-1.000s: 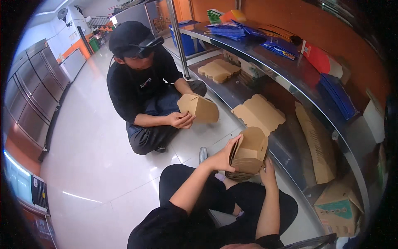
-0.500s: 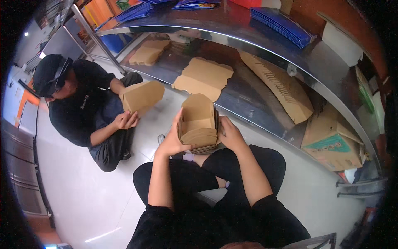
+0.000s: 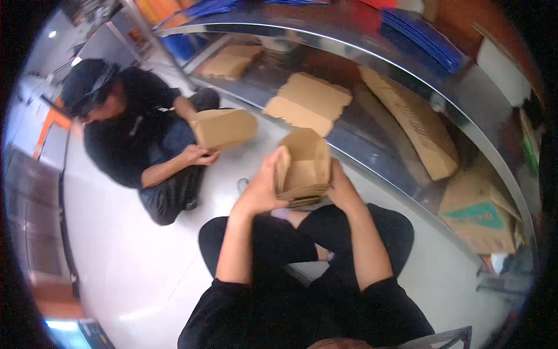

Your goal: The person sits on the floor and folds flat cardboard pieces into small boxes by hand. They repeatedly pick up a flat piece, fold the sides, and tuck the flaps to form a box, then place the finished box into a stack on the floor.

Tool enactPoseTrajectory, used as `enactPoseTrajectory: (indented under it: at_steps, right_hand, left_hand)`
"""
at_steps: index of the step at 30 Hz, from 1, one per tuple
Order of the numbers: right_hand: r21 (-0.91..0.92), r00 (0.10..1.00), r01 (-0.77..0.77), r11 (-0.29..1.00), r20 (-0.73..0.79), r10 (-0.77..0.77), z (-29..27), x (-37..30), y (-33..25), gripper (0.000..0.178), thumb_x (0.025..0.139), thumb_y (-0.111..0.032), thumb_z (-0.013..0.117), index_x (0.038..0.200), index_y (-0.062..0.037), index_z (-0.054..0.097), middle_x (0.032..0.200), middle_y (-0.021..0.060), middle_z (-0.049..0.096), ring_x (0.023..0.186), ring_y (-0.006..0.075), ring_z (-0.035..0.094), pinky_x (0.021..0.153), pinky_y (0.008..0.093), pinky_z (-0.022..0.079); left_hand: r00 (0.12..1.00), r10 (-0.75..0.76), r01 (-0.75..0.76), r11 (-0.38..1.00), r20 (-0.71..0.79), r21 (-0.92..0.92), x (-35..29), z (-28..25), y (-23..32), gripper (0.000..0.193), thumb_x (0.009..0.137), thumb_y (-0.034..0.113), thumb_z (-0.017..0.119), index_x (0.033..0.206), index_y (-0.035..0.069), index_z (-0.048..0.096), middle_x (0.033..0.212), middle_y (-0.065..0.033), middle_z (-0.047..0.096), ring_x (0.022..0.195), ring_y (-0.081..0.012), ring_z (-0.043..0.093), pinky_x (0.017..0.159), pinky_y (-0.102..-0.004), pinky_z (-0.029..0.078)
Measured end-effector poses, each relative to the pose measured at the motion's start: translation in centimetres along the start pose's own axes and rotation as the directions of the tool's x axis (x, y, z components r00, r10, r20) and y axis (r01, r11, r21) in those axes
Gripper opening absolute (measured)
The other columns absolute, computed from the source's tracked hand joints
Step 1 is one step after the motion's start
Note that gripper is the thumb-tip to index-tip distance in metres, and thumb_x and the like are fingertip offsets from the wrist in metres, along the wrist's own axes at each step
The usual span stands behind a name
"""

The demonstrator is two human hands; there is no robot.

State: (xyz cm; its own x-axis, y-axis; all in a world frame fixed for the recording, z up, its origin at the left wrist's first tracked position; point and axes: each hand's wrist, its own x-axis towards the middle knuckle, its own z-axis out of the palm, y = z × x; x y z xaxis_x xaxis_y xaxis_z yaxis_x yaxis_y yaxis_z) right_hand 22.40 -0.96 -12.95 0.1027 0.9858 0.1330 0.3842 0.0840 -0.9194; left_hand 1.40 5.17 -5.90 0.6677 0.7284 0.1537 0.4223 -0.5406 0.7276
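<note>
Between my two hands I hold a stack of nested brown cardboard food boxes (image 3: pixel 303 170), their open tops facing me and several layered edges showing at the lower front. My left hand (image 3: pixel 263 187) is closed round the left side, thumb at the lower front edge. On the opposite side my right hand (image 3: pixel 344 189) presses against the wall, its fingers partly hidden behind the boxes. Beyond the stack, a flat unfolded cardboard blank (image 3: pixel 309 100) lies on the low metal shelf (image 3: pixel 357 142).
To the left a person (image 3: pixel 133 128) sits on the floor holding another cardboard box (image 3: pixel 225 128). More flat blanks (image 3: pixel 231 61) and a long cardboard piece (image 3: pixel 411 119) lie on the shelf. A carton (image 3: pixel 481 215) stands at right. Blue folded packages (image 3: pixel 421 38) rest on the upper shelf.
My view has shifted, so the scene sits further right in the picture. The box stack is tilted so that more of its inside shows. Both hands still hold it.
</note>
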Motion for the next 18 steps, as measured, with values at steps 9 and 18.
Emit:
enactPoseTrajectory:
  at_steps: [9, 18]
  right_hand:
    - [0.202, 0.973, 0.224, 0.953, 0.007, -0.23, -0.3, -0.8, 1.2, 0.108, 0.06, -0.022, 0.075, 0.137, -0.0046, 0.002, 0.139, 0.0199, 0.021, 0.129, 0.0302, 0.023, 0.105, 0.0393, 0.022]
    - [0.065, 0.981, 0.194, 0.979, -0.034, -0.192, -1.1, 1.0, 2.3, 0.123, 0.056, -0.024, 0.081, 0.136, -0.0104, -0.011, 0.138, 0.0136, 0.02, 0.126, 0.0264, 0.026, 0.102, 0.0387, 0.026]
  left_hand:
    - [0.956, -0.14, 0.074, 0.966, 0.258, 0.249, 2.3, -2.5, 1.3, 0.114, 0.049, 0.023, 0.078, 0.139, 0.011, 0.009, 0.137, -0.0128, 0.033, 0.12, -0.0299, 0.04, 0.094, -0.0483, 0.033]
    - [0.999, -0.048, 0.043, 0.735, 0.011, -0.677, 1.2, 2.2, -7.3, 0.094, 0.066, 0.032, 0.075, 0.138, 0.012, 0.018, 0.139, -0.0138, 0.027, 0.127, -0.0266, 0.03, 0.099, -0.0381, 0.031]
